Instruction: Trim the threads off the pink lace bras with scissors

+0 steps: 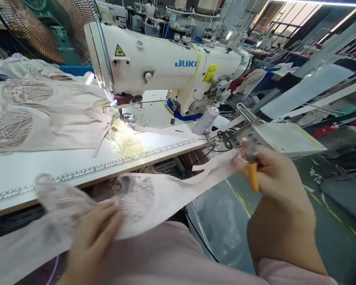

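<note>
A pale pink garment piece (169, 198) with a lace panel is stretched between my two hands, in front of the sewing table. My left hand (91, 237) is closed on it beside the lace, slightly blurred. At the far right end of the strip, my right hand (273, 174) pinches the fabric's tip. That same hand also holds orange-handled thread snips (252, 174), smeared by motion. Behind the garment stands a white sewing machine (160, 59), its needle area lit. Similar pink lace pieces (56, 126) lie flat on the table to the left.
A measuring tape strip (121, 160) runs along the front edge of the white table (17, 170). A thread cone (206, 120) stands at the table's right end, near a metal bracket (246, 113). A large fan (56, 31) is behind left. Below hangs a clear plastic sheet (225, 221).
</note>
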Action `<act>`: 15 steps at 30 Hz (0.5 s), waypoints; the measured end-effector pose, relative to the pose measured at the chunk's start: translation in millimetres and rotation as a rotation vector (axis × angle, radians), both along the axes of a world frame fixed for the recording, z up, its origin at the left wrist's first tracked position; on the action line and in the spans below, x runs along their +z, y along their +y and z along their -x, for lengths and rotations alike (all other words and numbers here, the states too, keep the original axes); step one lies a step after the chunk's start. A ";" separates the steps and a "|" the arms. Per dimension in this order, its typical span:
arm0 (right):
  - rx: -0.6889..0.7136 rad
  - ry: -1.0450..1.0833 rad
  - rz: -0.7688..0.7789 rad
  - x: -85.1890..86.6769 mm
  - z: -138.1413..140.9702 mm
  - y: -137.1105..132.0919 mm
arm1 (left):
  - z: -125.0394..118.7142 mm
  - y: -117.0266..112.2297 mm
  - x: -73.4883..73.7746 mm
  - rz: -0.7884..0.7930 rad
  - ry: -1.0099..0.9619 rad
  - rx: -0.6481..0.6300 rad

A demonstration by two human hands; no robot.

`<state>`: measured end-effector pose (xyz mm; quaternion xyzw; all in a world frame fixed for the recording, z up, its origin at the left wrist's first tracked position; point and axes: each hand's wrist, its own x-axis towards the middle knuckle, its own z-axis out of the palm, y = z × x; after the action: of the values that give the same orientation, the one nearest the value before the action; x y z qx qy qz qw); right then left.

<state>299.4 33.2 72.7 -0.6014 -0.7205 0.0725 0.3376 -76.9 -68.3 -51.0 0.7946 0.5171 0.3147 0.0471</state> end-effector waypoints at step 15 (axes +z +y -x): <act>0.453 -0.539 0.685 -95.5 72.5 34.2 | 72.0 54.3 -60.1 0.379 0.164 0.333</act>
<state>227.0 67.4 -22.8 -0.5035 -0.8296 0.2186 -0.1026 -148.9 -14.0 -111.1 0.6985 0.6923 0.1504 0.1008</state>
